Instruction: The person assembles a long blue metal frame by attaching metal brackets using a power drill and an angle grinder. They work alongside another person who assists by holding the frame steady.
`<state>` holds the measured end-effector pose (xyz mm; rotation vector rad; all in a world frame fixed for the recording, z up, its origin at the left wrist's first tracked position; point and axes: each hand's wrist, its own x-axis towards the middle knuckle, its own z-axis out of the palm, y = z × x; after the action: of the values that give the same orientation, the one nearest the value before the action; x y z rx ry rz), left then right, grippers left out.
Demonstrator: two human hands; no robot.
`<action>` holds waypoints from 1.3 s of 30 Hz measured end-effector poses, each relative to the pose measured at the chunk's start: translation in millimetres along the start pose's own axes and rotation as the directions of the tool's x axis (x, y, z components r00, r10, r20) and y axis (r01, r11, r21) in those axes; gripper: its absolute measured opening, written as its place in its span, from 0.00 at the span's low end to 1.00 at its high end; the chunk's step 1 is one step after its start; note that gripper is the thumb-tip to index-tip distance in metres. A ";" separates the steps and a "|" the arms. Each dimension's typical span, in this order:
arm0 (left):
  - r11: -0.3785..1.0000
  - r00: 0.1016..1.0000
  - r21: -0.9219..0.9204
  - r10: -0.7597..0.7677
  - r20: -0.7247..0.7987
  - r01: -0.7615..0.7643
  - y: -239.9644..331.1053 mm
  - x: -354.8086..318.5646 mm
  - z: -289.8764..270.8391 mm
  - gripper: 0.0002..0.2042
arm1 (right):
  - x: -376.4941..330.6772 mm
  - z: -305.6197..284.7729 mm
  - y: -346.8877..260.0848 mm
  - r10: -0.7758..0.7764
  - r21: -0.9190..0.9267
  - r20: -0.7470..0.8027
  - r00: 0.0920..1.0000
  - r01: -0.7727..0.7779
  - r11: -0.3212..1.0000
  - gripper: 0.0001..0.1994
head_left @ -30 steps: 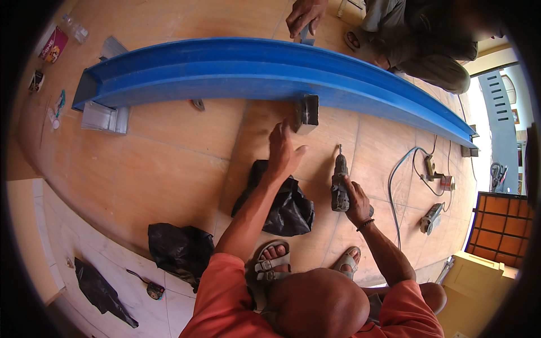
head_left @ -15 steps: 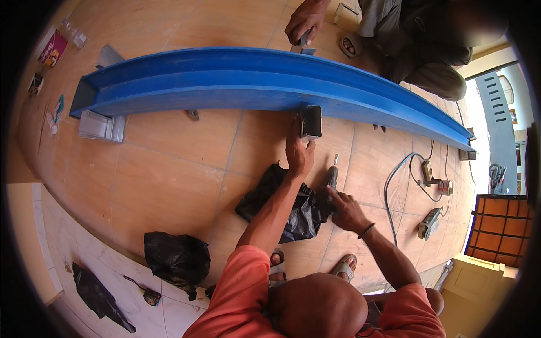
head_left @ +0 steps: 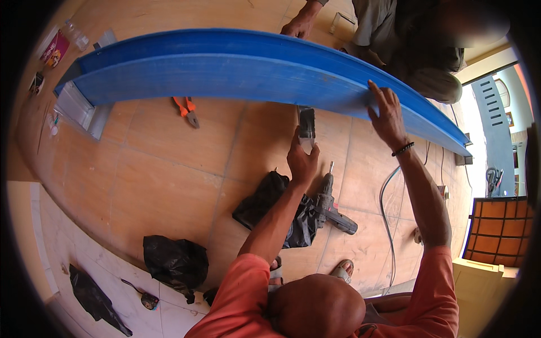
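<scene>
A long blue steel beam (head_left: pixel 225 76) spans the width in front of me, tilted toward me. My left hand (head_left: pixel 303 162) is closed around a short silver square metal tube (head_left: pixel 306 128) at the beam's near underside. My right hand (head_left: pixel 389 118) lies against the beam's near face with fingers spread, holding nothing. A cordless drill (head_left: pixel 327 203) with a silver bit rests on the floor beside a black plastic bag (head_left: pixel 270 194). At the far edge is another person's hand (head_left: pixel 300 25); what its fingers touch is partly hidden by the beam.
Pliers with orange handles (head_left: pixel 185 110) lie near the beam. A metal bracket (head_left: pixel 79 110) sits under its left end. Black bags (head_left: pixel 176 262) and a tape measure (head_left: pixel 149 300) lie at lower left. A cable (head_left: pixel 386 219) runs along the right. The other person crouches beyond the beam.
My right hand has let go of the drill, now on the floor, and moved up to the beam. The beam has rolled toward me, uncovering the pliers. My left hand stays on the tube.
</scene>
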<state>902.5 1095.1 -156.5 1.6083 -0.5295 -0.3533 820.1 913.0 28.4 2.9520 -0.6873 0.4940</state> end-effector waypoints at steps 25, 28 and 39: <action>0.903 0.970 0.354 0.214 0.118 -0.243 106.1 -82.9 -102.2 0.30 | 37.6 -64.4 8.5 0.220 0.201 0.055 0.974 -0.227 0.953 0.20; 0.830 0.921 0.401 0.358 0.153 -0.389 129.1 -79.0 -127.4 0.29 | 40.2 -46.4 12.3 0.231 0.217 0.102 0.968 -0.249 0.944 0.17; 0.680 0.696 0.353 0.326 0.640 -0.643 234.1 -55.0 -199.3 0.26 | 48.0 12.9 -1.5 0.264 0.135 0.372 0.890 -0.333 0.933 0.14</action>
<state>930.2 1281.2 92.7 1.8179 -1.6185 -0.2160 865.3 892.5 31.8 3.1661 -1.2136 0.0454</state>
